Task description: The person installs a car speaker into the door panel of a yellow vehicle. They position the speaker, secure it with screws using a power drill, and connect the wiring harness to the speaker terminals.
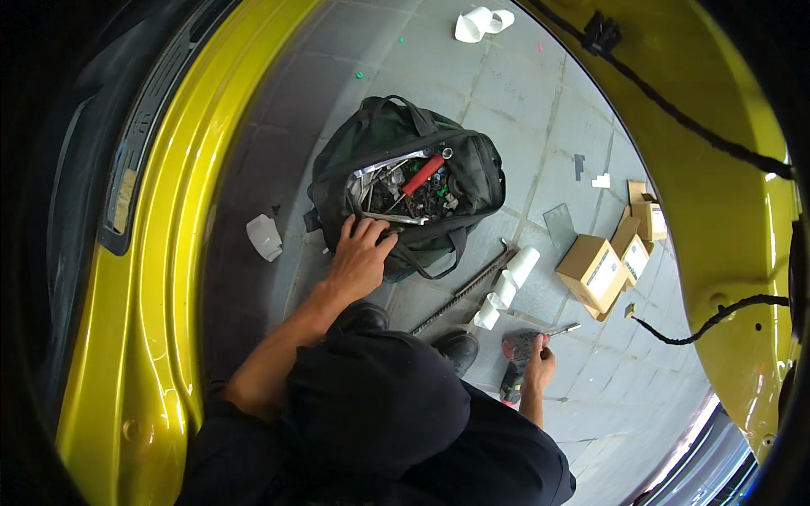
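My left hand (363, 253) rests on the near edge of a dark green tool bag (329, 173), fingers spread and fingertips at the rim of its opening. Inside the bag lies a red-handled tool (423, 175) on top of a heap of dark clips and small metal parts. Low on the right, my right hand (538, 369) is closed on a red and black cordless drill (516, 347). A long metal bit (564, 330) points to the right from the drill. Part of the drill's grip is hidden by my fingers.
A pry bar (464, 291) and white cups (506, 287) lie between bag and drill. Cardboard boxes (582, 266) stand at right beside a glass pane (558, 226). Yellow car body panels (181, 160) flank me; a wiring cable (717, 316) hangs at right. A white piece (264, 237) lies left.
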